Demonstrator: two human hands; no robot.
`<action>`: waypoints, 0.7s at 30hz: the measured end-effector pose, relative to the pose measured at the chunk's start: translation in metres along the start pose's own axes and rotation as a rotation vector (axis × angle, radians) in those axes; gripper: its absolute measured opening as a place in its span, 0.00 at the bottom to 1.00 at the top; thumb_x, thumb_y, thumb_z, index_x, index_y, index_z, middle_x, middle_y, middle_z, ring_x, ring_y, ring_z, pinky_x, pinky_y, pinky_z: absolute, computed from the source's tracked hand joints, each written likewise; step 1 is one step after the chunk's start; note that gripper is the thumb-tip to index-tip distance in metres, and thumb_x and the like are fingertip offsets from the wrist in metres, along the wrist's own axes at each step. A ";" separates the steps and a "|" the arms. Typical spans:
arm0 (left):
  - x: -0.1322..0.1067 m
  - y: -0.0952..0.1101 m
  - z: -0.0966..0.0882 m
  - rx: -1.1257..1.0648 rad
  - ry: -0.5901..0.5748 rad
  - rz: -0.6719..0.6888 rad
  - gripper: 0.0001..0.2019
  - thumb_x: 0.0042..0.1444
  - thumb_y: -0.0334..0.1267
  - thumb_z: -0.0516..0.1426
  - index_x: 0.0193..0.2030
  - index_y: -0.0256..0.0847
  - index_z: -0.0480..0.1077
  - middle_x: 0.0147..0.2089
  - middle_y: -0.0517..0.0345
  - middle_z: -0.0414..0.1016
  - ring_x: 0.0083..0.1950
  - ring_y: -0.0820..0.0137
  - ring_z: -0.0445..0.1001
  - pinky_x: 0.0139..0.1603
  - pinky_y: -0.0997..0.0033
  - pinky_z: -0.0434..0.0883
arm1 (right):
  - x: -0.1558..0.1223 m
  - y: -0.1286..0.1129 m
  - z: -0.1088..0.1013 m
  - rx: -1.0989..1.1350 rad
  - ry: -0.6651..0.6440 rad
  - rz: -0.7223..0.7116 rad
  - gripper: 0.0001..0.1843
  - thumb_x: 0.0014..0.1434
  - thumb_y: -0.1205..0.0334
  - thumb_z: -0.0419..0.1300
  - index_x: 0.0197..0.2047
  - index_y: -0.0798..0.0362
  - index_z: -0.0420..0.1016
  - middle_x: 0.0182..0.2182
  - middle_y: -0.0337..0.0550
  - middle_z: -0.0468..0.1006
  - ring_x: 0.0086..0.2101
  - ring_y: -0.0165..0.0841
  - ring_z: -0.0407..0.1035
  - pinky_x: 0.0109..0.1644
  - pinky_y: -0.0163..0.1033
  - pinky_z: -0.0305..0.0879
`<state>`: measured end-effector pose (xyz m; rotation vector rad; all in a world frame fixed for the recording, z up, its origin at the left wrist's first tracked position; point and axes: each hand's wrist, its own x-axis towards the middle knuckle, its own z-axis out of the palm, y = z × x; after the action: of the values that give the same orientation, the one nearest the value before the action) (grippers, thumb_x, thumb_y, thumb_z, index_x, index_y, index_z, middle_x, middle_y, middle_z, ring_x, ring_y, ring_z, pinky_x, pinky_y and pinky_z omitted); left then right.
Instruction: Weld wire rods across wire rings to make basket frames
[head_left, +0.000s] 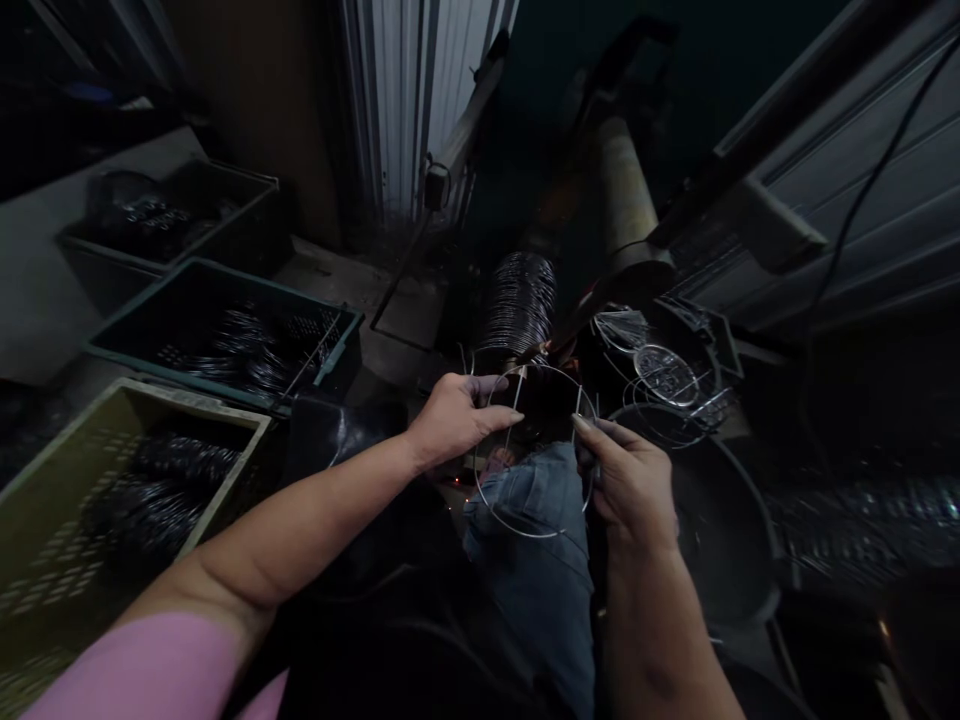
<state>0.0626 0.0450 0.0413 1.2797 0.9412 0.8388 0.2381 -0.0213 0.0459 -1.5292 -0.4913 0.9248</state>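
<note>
A thin wire ring (525, 530) hangs between both hands above my knee in blue jeans (544, 540). My left hand (454, 415) pinches the ring's upper left side, fingers closed on the wire. My right hand (626, 480) grips the ring's right side, fingers wrapped round it. Just beyond the ring a stack of dark wire rings (517, 300) sits on a horizontal bar of a machine (626, 200).
At the left stand a beige crate (45, 560), a green crate (337, 350) and a dark crate (262, 190), each holding bundles of dark wire rings. A black tub (731, 540) and a tray with wire parts (664, 375) lie at the right.
</note>
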 end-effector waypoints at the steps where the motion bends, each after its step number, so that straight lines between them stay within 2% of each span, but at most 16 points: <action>1: 0.003 0.002 0.002 -0.016 -0.024 0.018 0.18 0.42 0.36 0.62 0.43 0.37 0.75 0.28 0.61 0.75 0.29 0.72 0.71 0.33 0.73 0.68 | 0.002 -0.001 -0.002 0.013 0.008 0.007 0.19 0.32 0.59 0.72 0.28 0.59 0.75 0.13 0.35 0.69 0.13 0.23 0.59 0.15 0.28 0.53; 5: 0.012 0.006 0.008 -0.036 -0.086 0.095 0.17 0.44 0.33 0.60 0.43 0.36 0.75 0.31 0.60 0.76 0.33 0.71 0.72 0.38 0.72 0.68 | 0.007 -0.005 -0.006 0.037 0.051 -0.001 0.20 0.30 0.61 0.73 0.28 0.60 0.75 0.14 0.36 0.69 0.13 0.23 0.59 0.15 0.28 0.55; 9: 0.021 0.005 0.012 -0.037 -0.091 0.062 0.17 0.43 0.33 0.61 0.43 0.35 0.75 0.30 0.59 0.75 0.32 0.71 0.72 0.38 0.72 0.68 | 0.010 -0.011 -0.007 0.020 0.061 -0.014 0.19 0.30 0.61 0.73 0.28 0.60 0.75 0.13 0.35 0.68 0.13 0.23 0.58 0.13 0.28 0.54; 18: 0.036 0.005 0.018 -0.045 -0.056 -0.006 0.16 0.40 0.35 0.63 0.39 0.33 0.76 0.25 0.60 0.71 0.26 0.74 0.68 0.29 0.74 0.65 | 0.016 -0.026 -0.005 -0.057 0.078 -0.034 0.19 0.29 0.59 0.73 0.25 0.60 0.74 0.12 0.34 0.66 0.12 0.23 0.57 0.12 0.28 0.53; 21: 0.034 0.006 0.019 -0.109 -0.054 0.019 0.15 0.42 0.35 0.62 0.40 0.33 0.75 0.27 0.59 0.71 0.27 0.77 0.67 0.30 0.77 0.64 | 0.014 -0.025 -0.007 -0.059 0.053 -0.025 0.18 0.30 0.59 0.72 0.24 0.59 0.74 0.12 0.33 0.66 0.13 0.22 0.57 0.12 0.27 0.52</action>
<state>0.0936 0.0691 0.0446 1.2124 0.8307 0.8550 0.2573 -0.0103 0.0655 -1.5936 -0.5027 0.8549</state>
